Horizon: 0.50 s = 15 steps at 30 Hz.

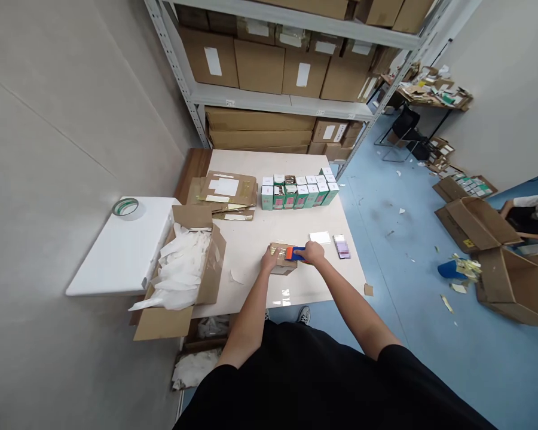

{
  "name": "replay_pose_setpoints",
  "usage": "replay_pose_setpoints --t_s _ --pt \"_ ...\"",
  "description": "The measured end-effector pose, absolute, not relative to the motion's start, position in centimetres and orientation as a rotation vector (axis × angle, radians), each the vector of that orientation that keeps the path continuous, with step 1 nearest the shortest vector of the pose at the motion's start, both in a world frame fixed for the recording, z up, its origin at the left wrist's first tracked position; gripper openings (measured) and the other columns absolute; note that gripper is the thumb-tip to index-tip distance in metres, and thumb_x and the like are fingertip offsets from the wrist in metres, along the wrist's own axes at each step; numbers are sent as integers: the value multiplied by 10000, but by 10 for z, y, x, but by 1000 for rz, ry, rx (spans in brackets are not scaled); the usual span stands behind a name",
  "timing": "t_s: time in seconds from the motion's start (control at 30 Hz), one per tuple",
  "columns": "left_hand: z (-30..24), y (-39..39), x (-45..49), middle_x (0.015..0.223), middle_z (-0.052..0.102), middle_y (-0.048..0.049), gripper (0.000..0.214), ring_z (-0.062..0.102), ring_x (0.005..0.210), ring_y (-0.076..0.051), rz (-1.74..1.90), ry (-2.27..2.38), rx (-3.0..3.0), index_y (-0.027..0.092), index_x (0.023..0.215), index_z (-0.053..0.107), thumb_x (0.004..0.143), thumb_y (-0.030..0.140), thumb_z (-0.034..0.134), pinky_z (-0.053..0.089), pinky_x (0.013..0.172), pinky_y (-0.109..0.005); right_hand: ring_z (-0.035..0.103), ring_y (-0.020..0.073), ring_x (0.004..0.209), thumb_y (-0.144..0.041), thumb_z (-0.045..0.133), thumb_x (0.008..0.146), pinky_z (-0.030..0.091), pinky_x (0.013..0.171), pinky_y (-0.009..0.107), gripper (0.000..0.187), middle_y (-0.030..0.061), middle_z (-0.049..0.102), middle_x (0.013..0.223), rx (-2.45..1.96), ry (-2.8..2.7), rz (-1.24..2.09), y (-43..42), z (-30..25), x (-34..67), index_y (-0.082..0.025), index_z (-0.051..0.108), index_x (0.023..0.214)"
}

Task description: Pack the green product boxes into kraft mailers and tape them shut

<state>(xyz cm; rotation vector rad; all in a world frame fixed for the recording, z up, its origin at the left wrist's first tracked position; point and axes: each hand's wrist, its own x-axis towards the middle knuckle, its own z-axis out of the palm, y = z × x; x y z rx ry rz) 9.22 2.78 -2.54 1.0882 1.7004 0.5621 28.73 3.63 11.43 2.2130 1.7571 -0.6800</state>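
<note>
A small cardboard box [283,270] sits on the table in front of me, with shiny tape on its top. My left hand [269,260] grips its left side. In my right hand [312,253] is a blue and orange tape dispenser [298,253], its orange end over the right part of the box top. Just beyond the right hand lies a white card or pad [320,237]. A small stack of purple-and-white cards [341,246] is to the right of it.
Several green-and-white cartons [301,197] stand in rows at the back of the table, beside flattened cardboard [228,190]. At left, an open box [215,269] holds white packing material. A tape roll [125,206] lies on a white surface. Shelving [287,101] stands behind; another person [533,212] is far right.
</note>
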Motion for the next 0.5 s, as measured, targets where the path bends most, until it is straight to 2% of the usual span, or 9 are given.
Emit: replay_pose_setpoints --t_s 0.27,0.5 --pt "-26 12 137 1327 711 -115 697 681 1201 -284 634 1704 1024 245 1448 539 909 685 572 492 1019 -369 718 299 1061 -707 746 792 521 790 292 627 187 751 1106 2208 1781 -689 32 112 340 -150 741 1079" --pt "-22 14 139 1356 697 -104 655 653 1251 -275 653 1701 1044 243 1438 553 928 653 581 486 1063 -368 720 292 944 -647 796 773 534 701 297 537 156 755 905 2417 1593 -634 13 106 441 -142 731 942"
